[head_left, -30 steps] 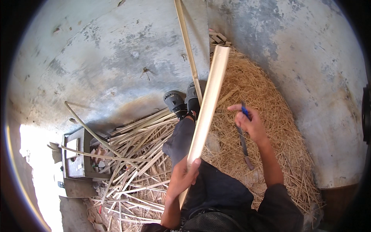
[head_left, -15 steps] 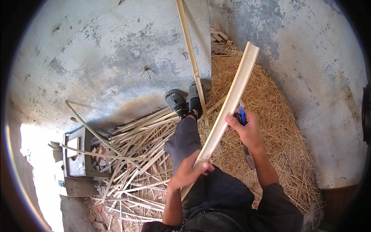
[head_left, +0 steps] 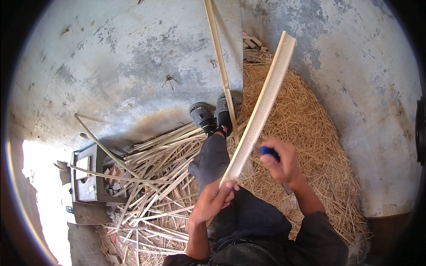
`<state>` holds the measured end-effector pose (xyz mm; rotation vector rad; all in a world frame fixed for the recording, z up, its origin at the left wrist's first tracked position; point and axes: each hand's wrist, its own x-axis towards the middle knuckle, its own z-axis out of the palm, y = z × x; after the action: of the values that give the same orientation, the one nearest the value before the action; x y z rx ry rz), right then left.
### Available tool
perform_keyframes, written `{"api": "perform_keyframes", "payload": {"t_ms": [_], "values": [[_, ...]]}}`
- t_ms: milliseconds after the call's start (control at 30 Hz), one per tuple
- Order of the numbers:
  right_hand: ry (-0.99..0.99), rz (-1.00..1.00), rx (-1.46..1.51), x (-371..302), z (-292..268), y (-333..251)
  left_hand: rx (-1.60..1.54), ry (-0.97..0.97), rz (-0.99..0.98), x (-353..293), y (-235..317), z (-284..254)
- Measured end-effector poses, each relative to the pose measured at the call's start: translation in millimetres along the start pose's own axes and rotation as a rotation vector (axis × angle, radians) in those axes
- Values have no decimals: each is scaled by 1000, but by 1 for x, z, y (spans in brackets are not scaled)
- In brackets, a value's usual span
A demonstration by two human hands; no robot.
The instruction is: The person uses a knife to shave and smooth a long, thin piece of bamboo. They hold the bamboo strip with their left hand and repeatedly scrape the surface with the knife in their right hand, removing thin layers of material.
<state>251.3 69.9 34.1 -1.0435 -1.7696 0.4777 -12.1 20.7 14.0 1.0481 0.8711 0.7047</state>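
Observation:
A long split bamboo piece (head_left: 262, 106), pale and hollowed like a trough, slants up and away from my lap. My left hand (head_left: 212, 200) is closed around its lower part, above my thigh. To the right of the bamboo, my right hand (head_left: 284, 162) is wrapped round a blue-handled knife (head_left: 270, 153), apart from the bamboo's edge. Most of the handle is hidden by my fingers, and the blade shows only faintly.
Thin bamboo strips (head_left: 155, 177) lie heaped at left beside an open grey metal box (head_left: 91, 175). Fine straw-like shavings (head_left: 310, 146) cover the floor at right. A long strip (head_left: 217, 48) leans on the far wall (head_left: 133, 57), crossing my shoes (head_left: 203, 116).
My right hand has turned and moved slightly down, off the bamboo's edge, with the knife. The bamboo has shifted up a little, and my left fingers have closed tighter on it.

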Motion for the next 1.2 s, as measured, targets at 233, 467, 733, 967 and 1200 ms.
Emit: {"api": "perform_keyframes", "payload": {"t_ms": [233,467,733,967,1200], "values": [[-129,-240,-199,-22,20,-6,18,34,20,-1,16,9],[-86,-239,-184,-23,27,-9,86,85,56,-3,24,15],[-21,-195,-137,-27,32,-7,29,31,77,3,28,12],[-61,-179,-170,-25,27,-13,46,-10,74,5,24,8],[-82,-209,-207,-19,19,-10,-25,-50,25,4,18,2]]}}
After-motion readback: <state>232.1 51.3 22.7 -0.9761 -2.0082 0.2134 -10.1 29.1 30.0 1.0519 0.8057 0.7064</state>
